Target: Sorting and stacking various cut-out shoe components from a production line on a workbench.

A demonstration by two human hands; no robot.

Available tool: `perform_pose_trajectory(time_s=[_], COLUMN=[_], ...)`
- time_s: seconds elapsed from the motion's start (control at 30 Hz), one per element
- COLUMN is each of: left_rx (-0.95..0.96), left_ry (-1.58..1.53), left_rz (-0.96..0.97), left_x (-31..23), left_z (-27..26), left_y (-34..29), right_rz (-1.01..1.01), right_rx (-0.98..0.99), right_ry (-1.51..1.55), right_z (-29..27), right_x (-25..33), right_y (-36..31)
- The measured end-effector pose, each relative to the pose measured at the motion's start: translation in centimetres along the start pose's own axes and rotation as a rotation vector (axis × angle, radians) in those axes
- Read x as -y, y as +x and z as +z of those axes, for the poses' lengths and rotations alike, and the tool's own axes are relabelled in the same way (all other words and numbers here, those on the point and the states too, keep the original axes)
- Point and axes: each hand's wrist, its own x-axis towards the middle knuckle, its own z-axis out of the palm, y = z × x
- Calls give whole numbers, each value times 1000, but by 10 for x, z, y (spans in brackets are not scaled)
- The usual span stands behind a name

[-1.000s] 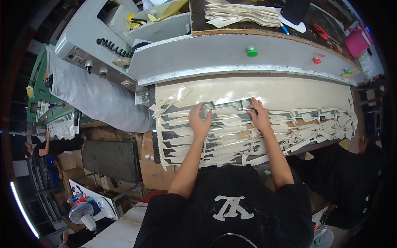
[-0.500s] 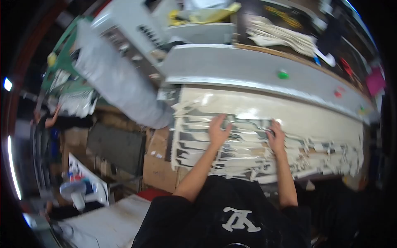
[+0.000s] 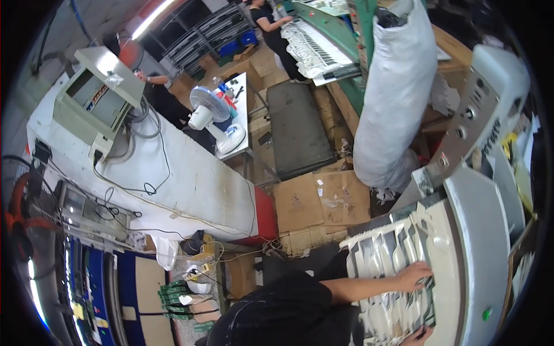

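A cream sheet [image 3: 444, 242] with several long cut-out shapes lies on the press bed at the lower right. Along the edge of the cut area runs a narrow dark green frame [image 3: 431, 305], which looks like a cutting die. My left hand [image 3: 414, 277] has its fingers curled at the frame's far end. At the near end, my right hand [image 3: 419, 338] grips it with bent fingers, partly cut off by the picture's lower edge. Thin cream strips [image 3: 384, 259] between the cut-outs lie under my left forearm.
A grey press beam [image 3: 482, 248] borders the sheet on the right. Beyond stands a tall white sack [image 3: 395, 98]. Flattened cardboard [image 3: 323, 202] and a dark mat [image 3: 297, 127] cover the floor. A fan [image 3: 210, 109] stands on a white table; another person [image 3: 271, 29] works farther off.
The view has swung left, bringing the floor, white cabinet and fan into sight and moving the sheet to the lower right. Both hands stay at the frame's ends.
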Motion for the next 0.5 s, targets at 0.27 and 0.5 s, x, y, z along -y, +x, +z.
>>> perform_pose_trajectory(time_s=[0.27,0.5], left_rx=[-26,157], left_ry=[-16,9], left_rz=[127,57], left_x=[8,-5], left_z=[8,23], left_y=[0,-17], right_rz=[-38,182], right_rx=[42,-32], right_ry=[80,12], right_z=[-10,-14], right_x=[20,2], right_y=[10,-31])
